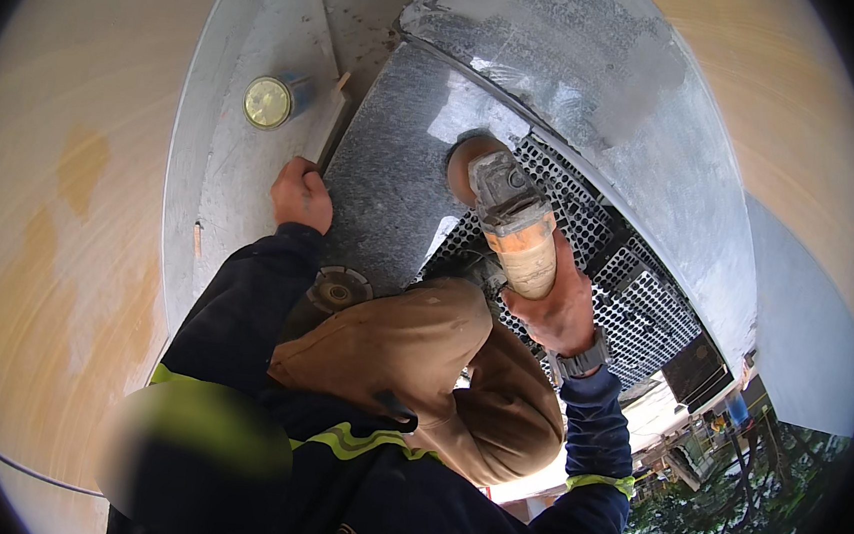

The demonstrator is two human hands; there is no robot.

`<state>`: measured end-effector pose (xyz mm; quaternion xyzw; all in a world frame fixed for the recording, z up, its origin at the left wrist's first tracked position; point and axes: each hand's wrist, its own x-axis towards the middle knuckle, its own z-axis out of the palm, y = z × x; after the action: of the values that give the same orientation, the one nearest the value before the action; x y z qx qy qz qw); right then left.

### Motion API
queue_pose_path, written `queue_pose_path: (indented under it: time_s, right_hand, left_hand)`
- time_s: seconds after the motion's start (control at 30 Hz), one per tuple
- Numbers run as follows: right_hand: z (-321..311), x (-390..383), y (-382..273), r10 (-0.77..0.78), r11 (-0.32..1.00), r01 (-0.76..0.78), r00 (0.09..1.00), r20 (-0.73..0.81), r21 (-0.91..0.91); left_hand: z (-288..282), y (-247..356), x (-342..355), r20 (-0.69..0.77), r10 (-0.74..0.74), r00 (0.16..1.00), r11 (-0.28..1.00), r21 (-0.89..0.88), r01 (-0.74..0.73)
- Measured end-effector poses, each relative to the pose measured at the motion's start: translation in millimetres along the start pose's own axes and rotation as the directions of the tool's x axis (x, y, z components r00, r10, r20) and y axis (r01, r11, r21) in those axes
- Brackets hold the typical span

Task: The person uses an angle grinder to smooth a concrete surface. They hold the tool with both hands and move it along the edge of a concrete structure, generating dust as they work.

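My right hand [563, 303] is wrapped round the rear body of an angle grinder [521, 224], orange and dusty grey. The grinder's round brownish disc [470, 168] is over the right side of a dark grey speckled slab [380, 163]. From this view I cannot tell whether the disc touches the slab. My left hand [302, 197] is closed, its fingers curled down by the slab's left edge; what they hold, if anything, is hidden. Beside my left forearm and my knee lies a round segmented cutting disc [340, 288].
A jar or can with a yellowish round top [267, 102] stands on the pale grey surface [224, 171] at left. Black perforated grating [639, 319] lies right of the slab. A larger grey panel [603, 70] rises beyond. Tan curved walls [60, 208] flank both sides; trees [739, 503] show lower right.
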<state>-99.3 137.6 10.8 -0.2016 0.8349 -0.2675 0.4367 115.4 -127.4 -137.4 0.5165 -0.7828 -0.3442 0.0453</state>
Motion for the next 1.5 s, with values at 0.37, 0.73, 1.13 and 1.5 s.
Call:
queue_pose_path:
  time_s: [0.37,0.73,1.13,1.5]
  right_hand:
    - [-7.3,-3.9,12.8,0.021,1.000,-0.022,0.998,-0.064,-0.006]
    - [-10.2,-7.8,11.8,-0.014,1.000,0.012,0.998,-0.058,-0.026]
    - [-6.4,-9.2,12.4,-0.021,1.000,0.021,0.999,-0.045,-0.006]
    - [-11.5,-1.0,3.5,-0.008,0.999,0.007,1.000,-0.028,-0.033]
  left_hand:
    - [-2.2,0.4,1.8,-0.005,0.032,0.999,0.998,0.050,-0.031]
    - [-3.1,1.9,2.3,-0.006,0.017,1.000,0.998,0.055,-0.017]
    - [-3.5,1.1,1.2,-0.003,0.020,1.000,0.999,0.035,-0.020]
    - [-3.1,1.4,1.5,-0.017,0.024,1.000,0.999,0.040,-0.023]
